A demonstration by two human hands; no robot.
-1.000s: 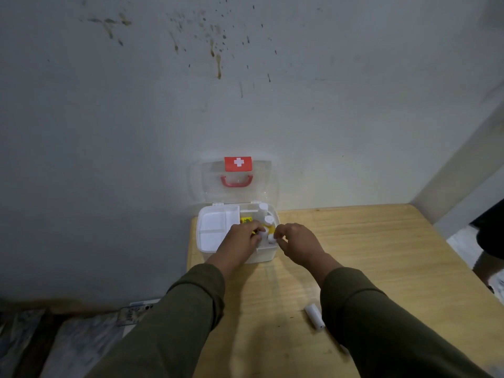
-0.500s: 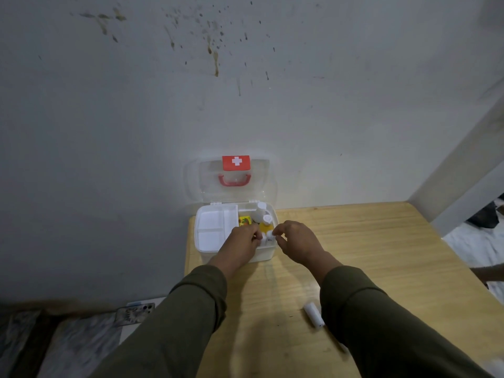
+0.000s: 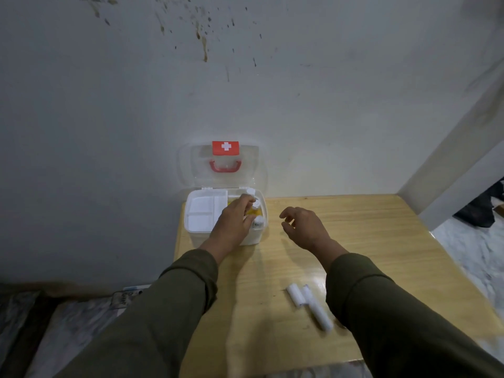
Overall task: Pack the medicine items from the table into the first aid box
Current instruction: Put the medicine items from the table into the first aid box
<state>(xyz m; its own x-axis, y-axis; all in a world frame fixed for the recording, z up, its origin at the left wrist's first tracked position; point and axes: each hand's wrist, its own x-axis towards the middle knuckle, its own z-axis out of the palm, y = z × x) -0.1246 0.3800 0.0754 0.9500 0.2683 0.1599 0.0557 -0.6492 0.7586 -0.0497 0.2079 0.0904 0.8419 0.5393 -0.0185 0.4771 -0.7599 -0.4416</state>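
reaching into the open first aid box (image 3: 215, 237) at the far left corner of the wooden surface (image 3: 354, 241), the left hand (image 3: 231, 223) had its fingers (image 3: 245, 199) bent over small white bottles (image 3: 256, 207) inside; whether they gripped one could not be told. the right hand (image 3: 305, 227) hovered beside the box, fingers loosely curled and apart, holding nothing. two white tubes (image 3: 308, 304) lay near the right sleeve (image 3: 381, 309), touching each other.

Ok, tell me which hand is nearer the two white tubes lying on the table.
Right. The right hand hovers over the table beyond the tubes, with its sleeve beside them; the left hand is farther off, over the open box.
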